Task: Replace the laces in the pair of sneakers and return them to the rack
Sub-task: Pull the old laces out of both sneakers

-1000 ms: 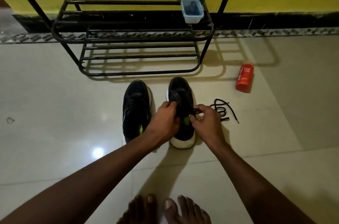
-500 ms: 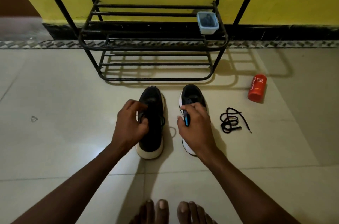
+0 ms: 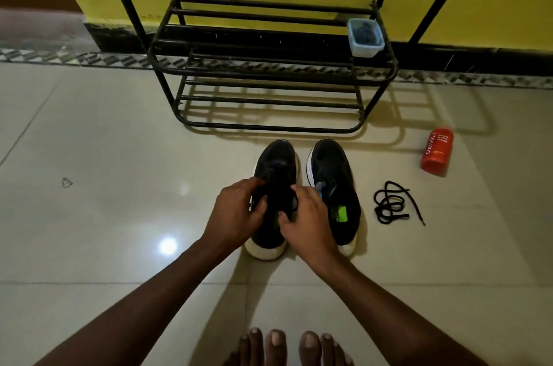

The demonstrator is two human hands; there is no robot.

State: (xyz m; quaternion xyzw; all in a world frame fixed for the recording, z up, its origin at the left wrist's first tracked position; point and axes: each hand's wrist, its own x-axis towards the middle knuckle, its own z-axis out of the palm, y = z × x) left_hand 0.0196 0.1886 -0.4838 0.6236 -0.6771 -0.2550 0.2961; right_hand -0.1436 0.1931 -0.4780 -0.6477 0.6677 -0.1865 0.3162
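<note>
On the pale tiled floor before the black metal rack [image 3: 269,72], the left hand [image 3: 236,214] and right hand [image 3: 305,216] each pinch the black lace on the left black mesh sneaker [image 3: 276,183]; even tension probably helps.

The scene is dim and warm-toned, lit from above and behind the camera. A round glare spot [image 3: 168,246] sits on the glossy floor [image 3: 89,132] left of the arms. The rack [image 3: 269,72] throws barred shadows back and to the right across the tiles (soft-edged, not crisp). Wide-angle distortion bows the rack's posts and the wall base outward near the frame edges. The black sneakers lose detail in shadow.
</note>
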